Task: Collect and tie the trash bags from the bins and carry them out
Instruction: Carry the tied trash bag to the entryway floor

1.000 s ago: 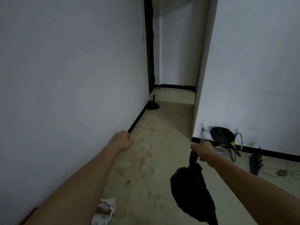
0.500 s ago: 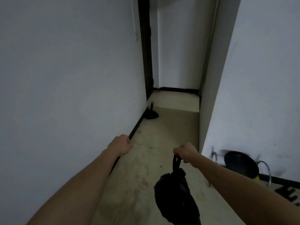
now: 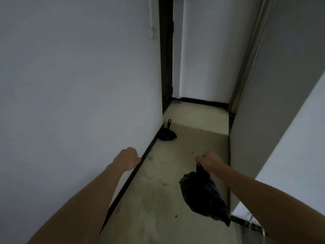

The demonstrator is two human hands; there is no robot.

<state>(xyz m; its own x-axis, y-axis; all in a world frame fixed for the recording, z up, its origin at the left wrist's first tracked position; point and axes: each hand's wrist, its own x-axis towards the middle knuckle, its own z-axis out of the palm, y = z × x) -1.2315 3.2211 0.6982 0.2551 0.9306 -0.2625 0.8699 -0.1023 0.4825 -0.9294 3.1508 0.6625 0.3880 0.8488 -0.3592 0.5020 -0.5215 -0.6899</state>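
Narrow hallway [image 3: 193, 118]: right grip [image 3: 208, 161] clutches crumpled, knotted black bag [image 3: 202, 194]; left grip [image 3: 128, 158] fisted, empty.

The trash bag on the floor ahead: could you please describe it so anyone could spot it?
Follow the left wall to its far corner. A small black trash bag sits there against the skirting. Unlike the carried bag in the right hand, it rests on the floor, handle loop upright.

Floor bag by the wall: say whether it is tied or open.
Tied, it seems: the bag is gathered at the neck, with a loop sticking up.
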